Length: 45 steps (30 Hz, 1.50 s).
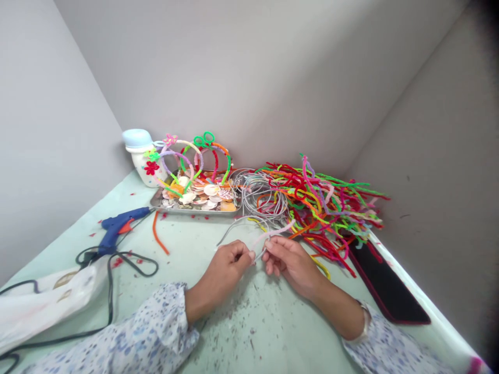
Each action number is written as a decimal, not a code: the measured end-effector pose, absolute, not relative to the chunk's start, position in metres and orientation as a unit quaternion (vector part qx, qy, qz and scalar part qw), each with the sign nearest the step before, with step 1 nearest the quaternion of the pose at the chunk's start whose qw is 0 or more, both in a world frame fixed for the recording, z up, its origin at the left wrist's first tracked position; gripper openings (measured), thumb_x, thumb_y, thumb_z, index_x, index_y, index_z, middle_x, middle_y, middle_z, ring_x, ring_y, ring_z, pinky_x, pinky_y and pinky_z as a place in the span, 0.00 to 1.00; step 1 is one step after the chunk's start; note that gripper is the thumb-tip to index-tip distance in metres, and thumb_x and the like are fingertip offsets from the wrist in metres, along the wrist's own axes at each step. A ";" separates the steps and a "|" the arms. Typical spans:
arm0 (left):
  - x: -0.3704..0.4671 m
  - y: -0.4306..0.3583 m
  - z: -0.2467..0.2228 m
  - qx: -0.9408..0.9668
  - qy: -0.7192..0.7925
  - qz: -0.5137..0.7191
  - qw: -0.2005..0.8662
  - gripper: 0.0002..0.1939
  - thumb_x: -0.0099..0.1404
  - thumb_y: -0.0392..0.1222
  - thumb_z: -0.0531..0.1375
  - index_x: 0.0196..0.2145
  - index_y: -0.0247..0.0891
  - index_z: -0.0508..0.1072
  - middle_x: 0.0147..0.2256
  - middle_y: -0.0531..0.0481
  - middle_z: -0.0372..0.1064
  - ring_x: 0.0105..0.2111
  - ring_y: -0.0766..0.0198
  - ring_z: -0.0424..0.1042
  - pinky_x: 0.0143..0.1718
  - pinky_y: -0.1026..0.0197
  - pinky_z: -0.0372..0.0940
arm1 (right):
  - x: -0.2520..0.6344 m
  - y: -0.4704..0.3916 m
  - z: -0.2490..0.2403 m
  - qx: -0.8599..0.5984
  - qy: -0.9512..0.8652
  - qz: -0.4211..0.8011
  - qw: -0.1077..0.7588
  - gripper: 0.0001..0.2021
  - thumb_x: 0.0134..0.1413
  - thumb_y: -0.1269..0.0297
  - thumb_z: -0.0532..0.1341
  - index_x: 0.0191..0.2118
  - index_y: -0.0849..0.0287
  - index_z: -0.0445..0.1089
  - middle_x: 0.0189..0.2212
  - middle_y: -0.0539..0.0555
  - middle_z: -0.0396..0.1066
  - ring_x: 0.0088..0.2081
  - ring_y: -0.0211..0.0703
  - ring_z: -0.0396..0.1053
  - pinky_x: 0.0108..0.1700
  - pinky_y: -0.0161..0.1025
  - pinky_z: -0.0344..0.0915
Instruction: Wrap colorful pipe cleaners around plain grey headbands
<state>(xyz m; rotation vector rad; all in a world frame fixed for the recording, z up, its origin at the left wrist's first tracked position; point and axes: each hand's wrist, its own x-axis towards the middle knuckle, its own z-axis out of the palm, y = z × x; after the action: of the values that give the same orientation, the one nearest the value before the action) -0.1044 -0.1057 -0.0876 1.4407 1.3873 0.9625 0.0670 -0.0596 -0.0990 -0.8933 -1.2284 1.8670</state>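
Observation:
At the middle of the table, my left hand (234,259) is closed in a pinch on one end of a pale pink pipe cleaner (278,230). My right hand (288,259), just beside it, pinches a thin grey wire (262,251) between thumb and fingertips. The pipe cleaner arcs up behind the fingertips and rests close to the wire; whether the two touch is too blurred to tell. A coil of grey wire (255,200) lies behind my hands. To its right spreads a heap of colourful pipe cleaners (331,202).
A metal tray (195,211) of seashells stands at the back, with pipe-cleaner headbands (202,150) on it. Beside it is a white bottle (142,161). A blue glue gun (117,226) with its cord lies left, near a plastic bag (58,306). A dark phone (390,285) lies right.

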 end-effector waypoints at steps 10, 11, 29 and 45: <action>-0.102 -0.121 -0.084 0.655 0.537 0.479 0.230 0.05 0.65 0.39 0.55 0.39 0.39 0.68 0.37 0.49 0.65 0.39 0.61 0.65 0.40 0.60 0.61 | 0.067 -0.058 -0.098 -0.335 -0.426 0.739 0.401 0.14 0.50 0.57 0.66 0.26 0.63 0.68 0.23 0.49 0.71 0.18 0.29 0.67 0.17 0.25 0.56; -0.102 -0.122 -0.084 0.675 0.528 0.477 0.197 0.05 0.64 0.37 0.57 0.39 0.39 0.68 0.37 0.49 0.65 0.40 0.60 0.65 0.42 0.59 0.60 | 0.067 -0.058 -0.098 -0.333 -0.423 0.740 0.404 0.14 0.50 0.57 0.66 0.26 0.63 0.68 0.23 0.49 0.71 0.18 0.29 0.67 0.17 0.25 0.56; -0.104 -0.114 -0.088 0.719 0.529 0.443 0.082 0.03 0.60 0.38 0.63 0.34 0.40 0.75 0.32 0.50 0.74 0.35 0.60 0.70 0.43 0.56 0.59 | 0.065 -0.059 -0.097 -0.322 -0.418 0.743 0.411 0.14 0.48 0.56 0.67 0.27 0.63 0.68 0.23 0.49 0.71 0.18 0.29 0.67 0.17 0.25 0.56; -0.101 -0.115 -0.088 0.691 0.552 0.440 0.158 0.02 0.62 0.38 0.60 0.34 0.40 0.73 0.31 0.50 0.72 0.35 0.60 0.69 0.41 0.57 0.60 | 0.064 -0.059 -0.098 -0.334 -0.434 0.731 0.406 0.14 0.50 0.55 0.66 0.28 0.62 0.68 0.24 0.49 0.71 0.19 0.30 0.66 0.17 0.26 0.55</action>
<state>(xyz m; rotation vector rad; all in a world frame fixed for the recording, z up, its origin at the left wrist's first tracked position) -0.1009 -0.1150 -0.0881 1.9752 1.5794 1.2576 0.0639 -0.0594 -0.0976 -0.8428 -1.0950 1.8446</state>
